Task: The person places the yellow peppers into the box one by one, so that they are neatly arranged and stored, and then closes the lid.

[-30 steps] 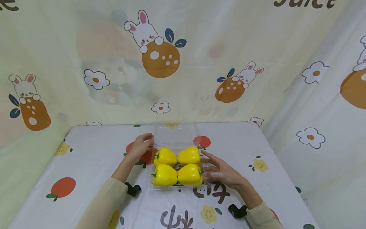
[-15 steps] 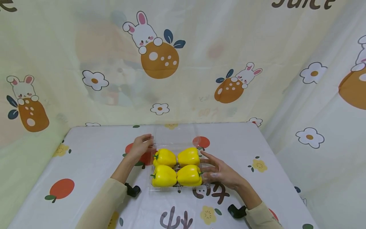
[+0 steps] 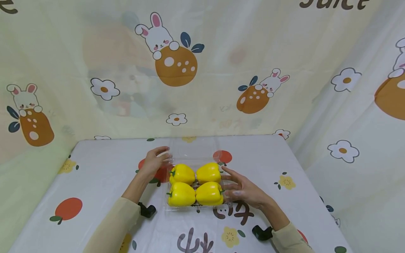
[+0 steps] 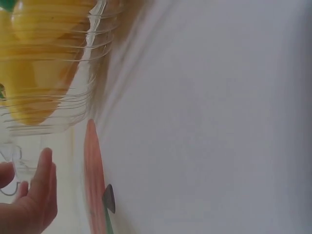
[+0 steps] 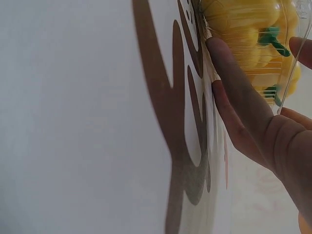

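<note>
A clear plastic clamshell box (image 3: 198, 208) lies with its lid (image 3: 194, 149) folded back, away from me. Inside it are several yellow bell peppers with green stems, such as the front-left pepper (image 3: 181, 194) and the back-right pepper (image 3: 209, 172). My left hand (image 3: 154, 162) is at the left edge of the lid, fingertips overlapping the plastic. In the left wrist view its thumb and fingers (image 4: 43, 183) stand apart, with clear plastic between them. Along the box's right side lies my right hand (image 3: 245, 189), its fingers extended. Two of these fingers (image 5: 239, 80) reach beneath the side wall in the right wrist view.
The table carries a white cloth (image 3: 104, 168) printed with fruit, flowers and lettering. Behind it hangs a cream curtain (image 3: 215, 105) with rabbit prints. A black wrist piece (image 3: 147, 209) sits by the left sleeve, another black piece (image 3: 262, 233) by the right.
The left fingers have shifted very slightly at the lid. The right hand, box and peppers hold their places; the head view has drifted a little.
</note>
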Tool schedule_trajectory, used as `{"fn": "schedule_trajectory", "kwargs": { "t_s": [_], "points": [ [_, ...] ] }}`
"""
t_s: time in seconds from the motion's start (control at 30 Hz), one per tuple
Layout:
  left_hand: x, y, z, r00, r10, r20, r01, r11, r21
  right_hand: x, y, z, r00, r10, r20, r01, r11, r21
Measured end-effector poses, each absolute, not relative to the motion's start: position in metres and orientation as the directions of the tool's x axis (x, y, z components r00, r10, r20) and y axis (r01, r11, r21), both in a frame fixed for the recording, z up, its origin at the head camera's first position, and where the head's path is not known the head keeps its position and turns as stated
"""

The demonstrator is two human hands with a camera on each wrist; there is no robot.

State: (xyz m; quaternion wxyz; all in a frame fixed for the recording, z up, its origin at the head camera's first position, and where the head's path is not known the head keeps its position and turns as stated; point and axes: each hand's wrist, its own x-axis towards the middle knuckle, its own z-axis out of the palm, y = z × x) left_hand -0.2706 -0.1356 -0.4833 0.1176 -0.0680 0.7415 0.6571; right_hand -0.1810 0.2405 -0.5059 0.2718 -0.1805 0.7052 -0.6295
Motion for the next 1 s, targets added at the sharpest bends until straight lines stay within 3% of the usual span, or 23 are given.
{"fn": "schedule_trajectory", "kwargs": {
  "t_s": [0.43, 0.67, 0.77, 1.0],
  "points": [
    [-0.266, -0.136, -0.476, -0.985, 0.08, -0.15, -0.152, -0.01, 0.988, -0.18, 0.239, -0.504, -0.794, -0.586, -0.161, 0.089, 0.15, -0.985],
    [-0.26, -0.135, -0.473, -0.992, 0.032, -0.12, -0.12, 0.017, 0.993, -0.181, 0.24, -0.505, -0.797, -0.578, -0.177, 0.105, 0.156, -0.982],
    [-0.257, -0.134, -0.472, -0.996, 0.025, -0.088, -0.086, 0.059, 0.995, -0.181, 0.24, -0.505, -0.798, -0.576, -0.176, 0.102, 0.158, -0.982],
    [-0.24, -0.136, -0.468, -0.999, -0.032, 0.035, 0.023, 0.321, 0.947, -0.181, 0.24, -0.505, -0.792, -0.584, -0.176, 0.106, 0.153, -0.983]
  ]
}}
